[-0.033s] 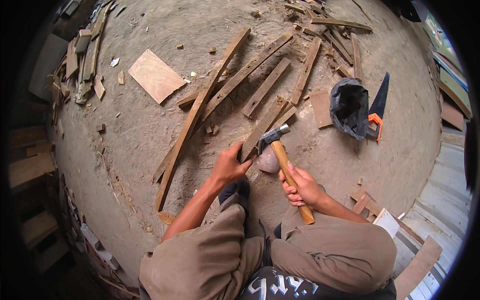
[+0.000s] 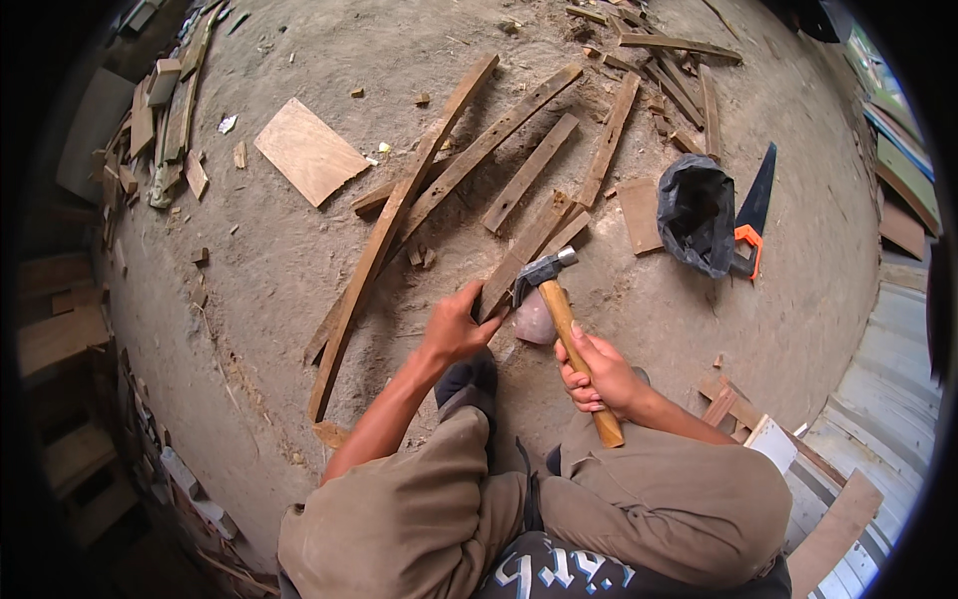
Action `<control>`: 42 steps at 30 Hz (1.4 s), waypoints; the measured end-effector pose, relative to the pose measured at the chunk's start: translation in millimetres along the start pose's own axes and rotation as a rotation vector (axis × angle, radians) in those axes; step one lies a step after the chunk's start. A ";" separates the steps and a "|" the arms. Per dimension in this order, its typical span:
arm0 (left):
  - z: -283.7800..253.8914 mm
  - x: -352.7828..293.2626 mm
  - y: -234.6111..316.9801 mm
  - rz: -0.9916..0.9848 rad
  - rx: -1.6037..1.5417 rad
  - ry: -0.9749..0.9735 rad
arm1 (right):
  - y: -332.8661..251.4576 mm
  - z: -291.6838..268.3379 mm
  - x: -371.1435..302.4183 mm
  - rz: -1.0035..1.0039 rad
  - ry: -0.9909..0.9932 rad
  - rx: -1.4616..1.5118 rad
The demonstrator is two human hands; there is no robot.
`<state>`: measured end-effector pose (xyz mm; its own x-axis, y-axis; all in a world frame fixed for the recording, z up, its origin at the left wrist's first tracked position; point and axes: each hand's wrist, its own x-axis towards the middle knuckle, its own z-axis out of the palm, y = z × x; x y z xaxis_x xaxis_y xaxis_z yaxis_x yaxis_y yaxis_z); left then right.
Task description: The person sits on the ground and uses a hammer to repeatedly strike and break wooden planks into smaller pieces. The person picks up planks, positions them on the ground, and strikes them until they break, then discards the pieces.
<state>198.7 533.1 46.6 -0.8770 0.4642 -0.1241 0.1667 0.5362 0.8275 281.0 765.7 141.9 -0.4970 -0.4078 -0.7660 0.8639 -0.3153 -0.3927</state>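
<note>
My left hand (image 2: 459,324) is closed round the near end of a short wooden batten (image 2: 527,250), which slants away from me to the right. In my right hand (image 2: 604,377) is a claw hammer (image 2: 556,299), gripped by its wooden handle. The claw end of its dark head meets the side of the batten close to my left fingers; whether it has hold of a nail there is too small to tell. A pinkish rounded stone or block (image 2: 537,324) sits on the ground, partly behind the hammer and batten.
Long battens (image 2: 399,235) lie crossed on the dirt floor to the left, near a plywood sheet (image 2: 311,152). On the right are a black plastic bag (image 2: 696,215) and a handsaw (image 2: 758,200) with an orange handle. Several wood offcuts (image 2: 679,85) are heaped at the far right.
</note>
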 end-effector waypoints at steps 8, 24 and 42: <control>-136.6 32.1 -67.6 0.240 0.435 0.190 | -16.2 0.9 -40.0 0.204 -0.016 0.113; 7.1 33.7 -2.8 -0.141 0.020 0.023 | 0.3 -59.1 -21.5 -0.235 0.428 -0.255; 17.7 17.0 15.0 -0.257 -0.456 -0.121 | 0.4 -181.6 81.1 -0.989 0.962 -1.449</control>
<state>194.2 561.6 47.2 -0.8012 0.4505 -0.3939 -0.2827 0.2951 0.9127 255.9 888.1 -12.8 -0.9823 0.1043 0.1558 0.0260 0.8987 -0.4378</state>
